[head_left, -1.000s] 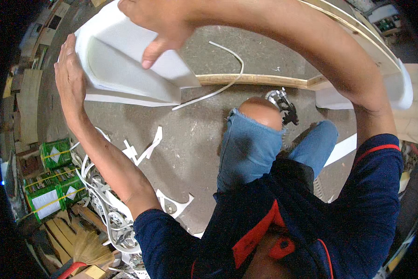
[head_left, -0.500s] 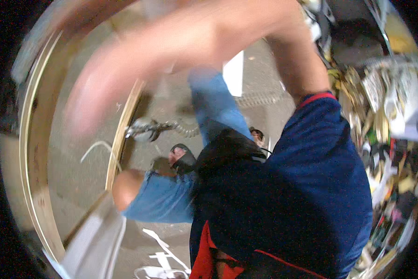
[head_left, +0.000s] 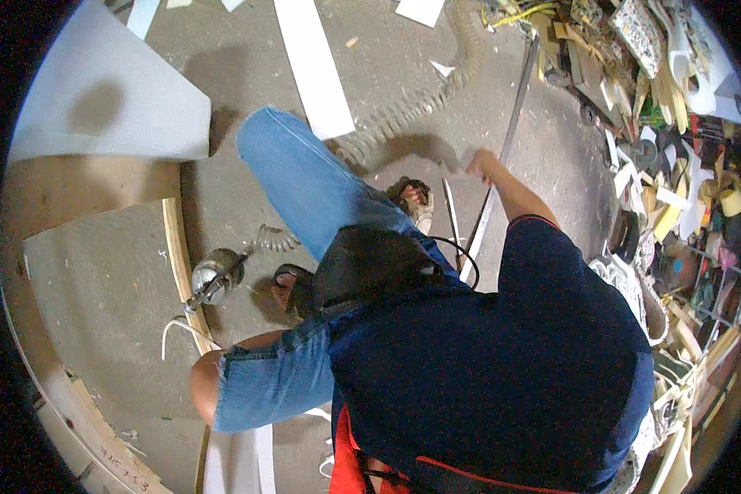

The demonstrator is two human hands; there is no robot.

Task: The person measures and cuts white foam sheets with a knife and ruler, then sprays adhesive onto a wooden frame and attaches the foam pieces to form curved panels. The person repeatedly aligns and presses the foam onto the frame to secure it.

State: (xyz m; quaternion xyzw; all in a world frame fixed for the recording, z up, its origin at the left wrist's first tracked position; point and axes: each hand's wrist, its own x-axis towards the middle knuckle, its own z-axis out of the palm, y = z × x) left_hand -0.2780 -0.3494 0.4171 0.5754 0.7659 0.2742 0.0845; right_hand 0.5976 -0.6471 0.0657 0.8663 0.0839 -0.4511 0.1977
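My right hand [head_left: 483, 167] is stretched out low over the floor to my right, with its fingers apart and no object visible in them. Beneath the wrist runs a long, thin, straight metal-looking bar [head_left: 516, 115] that lies on the floor. The hand overlaps it in the picture, and whether they touch is unclear. A second, shorter dark strip [head_left: 451, 206] lies beside the bar, close to my sandalled foot [head_left: 414, 202]. My left hand is out of the picture.
A silver air tool [head_left: 216, 276] rests by a wooden frame [head_left: 177, 247]. A coiled clear hose [head_left: 395, 123] crosses the floor. A white strip [head_left: 313, 66] and a large white foam-like block [head_left: 131, 90] lie ahead. Piled scraps [head_left: 675, 198] line the right side.
My blurred right arm, which stretched across the upper view, has swung right and down to the bar. My body and view have turned, bringing the white block and hose into sight.
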